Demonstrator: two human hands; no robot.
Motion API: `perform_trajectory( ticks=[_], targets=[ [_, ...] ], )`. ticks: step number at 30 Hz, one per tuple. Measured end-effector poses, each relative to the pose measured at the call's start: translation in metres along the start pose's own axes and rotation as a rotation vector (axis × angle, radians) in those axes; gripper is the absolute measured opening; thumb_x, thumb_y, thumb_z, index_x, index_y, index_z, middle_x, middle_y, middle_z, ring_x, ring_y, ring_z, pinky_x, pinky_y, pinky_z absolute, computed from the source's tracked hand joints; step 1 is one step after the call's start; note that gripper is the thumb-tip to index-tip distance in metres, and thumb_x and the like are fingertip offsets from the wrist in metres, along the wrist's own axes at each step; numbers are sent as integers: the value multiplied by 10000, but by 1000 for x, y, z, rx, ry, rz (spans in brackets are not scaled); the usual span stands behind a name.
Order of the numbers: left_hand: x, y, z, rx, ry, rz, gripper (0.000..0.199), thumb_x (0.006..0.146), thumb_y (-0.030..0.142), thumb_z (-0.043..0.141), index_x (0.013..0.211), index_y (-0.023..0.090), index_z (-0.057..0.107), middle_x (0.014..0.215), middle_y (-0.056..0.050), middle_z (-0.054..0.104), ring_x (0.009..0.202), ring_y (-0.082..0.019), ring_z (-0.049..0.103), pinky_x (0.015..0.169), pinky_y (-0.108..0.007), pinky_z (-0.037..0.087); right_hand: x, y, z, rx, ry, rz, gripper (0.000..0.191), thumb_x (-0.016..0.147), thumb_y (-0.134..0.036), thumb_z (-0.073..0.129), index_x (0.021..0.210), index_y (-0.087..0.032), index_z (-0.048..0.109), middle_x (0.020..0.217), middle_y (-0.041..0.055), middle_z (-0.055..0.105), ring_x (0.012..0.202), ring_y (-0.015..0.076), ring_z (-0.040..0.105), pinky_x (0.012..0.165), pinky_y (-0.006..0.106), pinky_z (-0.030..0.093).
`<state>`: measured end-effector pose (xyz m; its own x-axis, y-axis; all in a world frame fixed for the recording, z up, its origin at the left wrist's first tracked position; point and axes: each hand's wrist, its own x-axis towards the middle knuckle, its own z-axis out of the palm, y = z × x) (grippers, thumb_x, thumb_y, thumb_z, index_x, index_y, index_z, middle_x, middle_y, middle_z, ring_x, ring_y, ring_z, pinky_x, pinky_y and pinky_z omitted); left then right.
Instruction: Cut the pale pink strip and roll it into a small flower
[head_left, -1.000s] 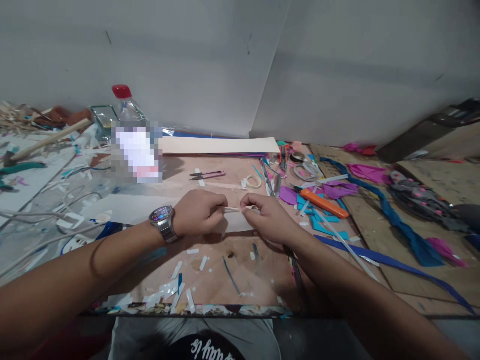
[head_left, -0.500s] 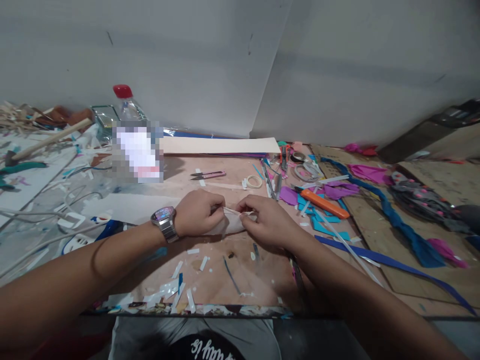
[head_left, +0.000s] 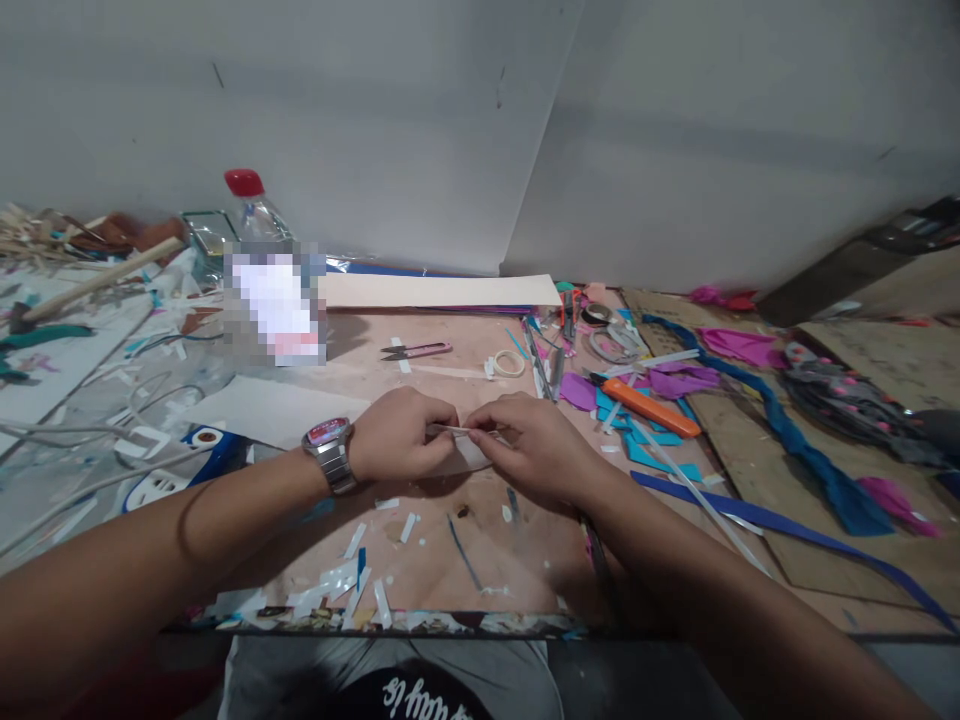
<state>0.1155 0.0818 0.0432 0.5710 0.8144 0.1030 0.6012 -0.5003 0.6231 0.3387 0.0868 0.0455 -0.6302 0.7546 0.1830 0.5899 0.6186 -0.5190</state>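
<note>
Right hand [head_left: 536, 445] edged toward left hand [head_left: 401, 435]. Each grip pinched white paper [head_left: 459, 456], crosswise in front of thread snips [head_left: 416, 351].

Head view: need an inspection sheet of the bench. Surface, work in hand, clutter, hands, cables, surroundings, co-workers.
Surface: tabletop stained, littered with paper scraps.
Work in hand: thin pale strip, stretched between the fingers; material unclear.
Clutter: pink-handled snips, tape roll, orange cutter.
Hands: left hand and right hand close together, both pinching the strip.
Cables: pale cables at picture left, near a blue-and-white power strip.
Surroundings: grey wall behind; red-capped bottle before it.
Co-workers: nothing seen.
</note>
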Motion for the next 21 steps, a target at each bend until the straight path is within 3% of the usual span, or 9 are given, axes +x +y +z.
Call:
perform_trajectory(
  ticks=[9, 16, 21],
  targets=[
    [1, 2, 3, 25, -24, -10, 255, 853, 301, 522, 683, 167, 658, 561, 11, 567, 513, -111, 457, 559, -264, 301, -1, 1, 3, 9, 47, -20, 109, 902, -199, 671, 962, -229, 757, 892, 15, 766, 844, 186, 665, 775, 298, 451],
    [3, -2, -5, -130, -92, -21, 260, 827, 223, 487, 814, 161, 738, 694, -12, 696, 628, -146, 576, 610, -262, 384, 0, -2, 2, -26, 144, -192, 129, 902, -154, 639, 932, -201, 755, 820, 33, 760, 791, 187, 659, 767, 313, 457],
    [5, -3, -10, -90, -64, -14, 334, 829, 150, 425, 872, 165, 756, 816, -35, 748, 743, -172, 629, 713, -290, 421, 1, 2, 2, -65, 181, -283, 178, 941, -154, 582, 970, -210, 748, 833, 45, 773, 788, 197, 661, 792, 344, 469]
  ],
)
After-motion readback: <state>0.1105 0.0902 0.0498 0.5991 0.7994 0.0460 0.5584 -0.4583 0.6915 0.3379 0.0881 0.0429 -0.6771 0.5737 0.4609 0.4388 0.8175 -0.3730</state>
